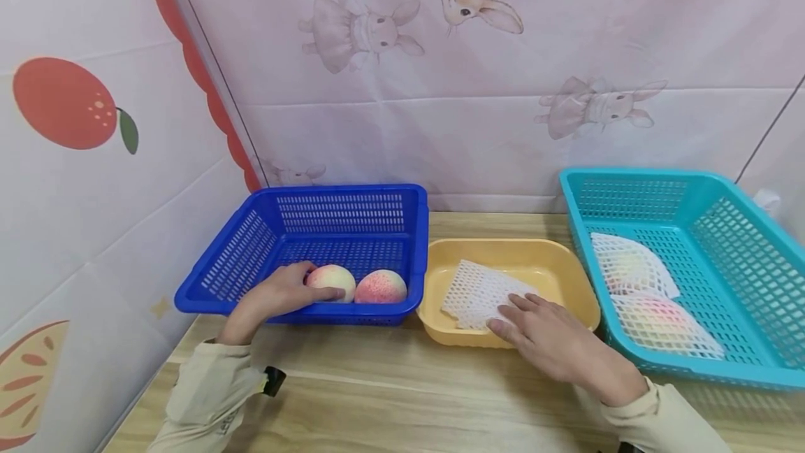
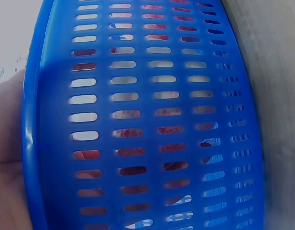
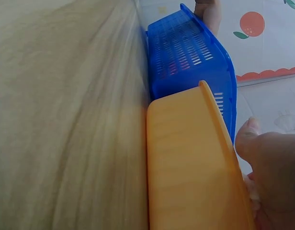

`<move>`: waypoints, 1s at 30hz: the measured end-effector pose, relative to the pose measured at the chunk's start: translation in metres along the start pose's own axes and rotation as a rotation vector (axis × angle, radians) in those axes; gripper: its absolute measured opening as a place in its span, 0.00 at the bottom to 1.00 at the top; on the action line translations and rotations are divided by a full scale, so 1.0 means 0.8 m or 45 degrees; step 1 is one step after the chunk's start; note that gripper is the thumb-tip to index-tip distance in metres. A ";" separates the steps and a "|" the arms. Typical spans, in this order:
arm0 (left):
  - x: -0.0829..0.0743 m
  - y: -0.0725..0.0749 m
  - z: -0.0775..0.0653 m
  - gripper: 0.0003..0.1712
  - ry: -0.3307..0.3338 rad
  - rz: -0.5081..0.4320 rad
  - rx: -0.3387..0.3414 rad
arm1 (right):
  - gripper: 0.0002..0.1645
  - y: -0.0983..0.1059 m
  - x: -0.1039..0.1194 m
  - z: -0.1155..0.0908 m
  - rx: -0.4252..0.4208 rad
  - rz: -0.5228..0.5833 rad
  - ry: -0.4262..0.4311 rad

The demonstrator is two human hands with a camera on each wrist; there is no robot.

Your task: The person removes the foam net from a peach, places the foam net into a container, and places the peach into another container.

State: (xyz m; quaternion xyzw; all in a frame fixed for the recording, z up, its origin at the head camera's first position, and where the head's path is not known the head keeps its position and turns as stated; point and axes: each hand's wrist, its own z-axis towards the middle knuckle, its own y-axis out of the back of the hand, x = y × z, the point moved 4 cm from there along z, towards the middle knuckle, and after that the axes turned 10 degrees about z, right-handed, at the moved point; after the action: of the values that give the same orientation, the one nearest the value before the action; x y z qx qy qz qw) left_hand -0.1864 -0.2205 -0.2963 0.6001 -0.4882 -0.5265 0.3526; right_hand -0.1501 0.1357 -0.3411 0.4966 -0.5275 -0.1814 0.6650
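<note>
In the head view my left hand point(image 1: 279, 292) reaches over the near rim of the blue basket point(image 1: 251, 194) and holds a pink-and-cream peach point(image 1: 331, 281), thumb on its near side and fingers behind it. A second, redder peach point(image 1: 381, 286) lies just right of it. My right hand point(image 1: 553, 334) is over the yellow basin point(image 1: 547, 250), its fingertips on the white foam net sleeves point(image 1: 481, 292) lying there. In the right wrist view its thumb point(image 3: 250, 132) is extended above the basin's rim. The left wrist view mostly shows the basket's slotted wall point(image 2: 147, 105).
On the right stands a turquoise basket point(image 1: 685, 229) with two peaches in foam nets, one net-covered peach point(image 1: 629, 264) behind the other wrapped peach point(image 1: 666, 324). All three containers stand side by side on a wooden table point(image 1: 402, 397), against a rabbit-print backdrop point(image 1: 390, 131).
</note>
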 end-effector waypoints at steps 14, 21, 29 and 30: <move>-0.002 -0.001 0.002 0.36 -0.056 0.012 -0.004 | 0.34 0.008 -0.003 0.001 -0.063 0.006 0.024; -0.002 -0.001 0.003 0.37 -0.057 0.015 -0.003 | 0.30 0.016 0.003 -0.001 -0.235 -0.038 0.132; 0.000 0.003 -0.001 0.34 -0.107 -0.007 -0.093 | 0.26 0.027 0.017 -0.006 -0.439 -0.094 0.222; 0.000 0.003 -0.001 0.33 -0.109 -0.012 -0.102 | 0.26 0.027 0.017 -0.006 -0.445 -0.096 0.220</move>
State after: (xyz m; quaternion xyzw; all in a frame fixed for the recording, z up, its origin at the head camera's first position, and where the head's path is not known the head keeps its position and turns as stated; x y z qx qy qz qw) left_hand -0.1862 -0.2210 -0.2936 0.5647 -0.4785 -0.5724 0.3528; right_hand -0.1470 0.1370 -0.3150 0.4068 -0.4102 -0.2517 0.7765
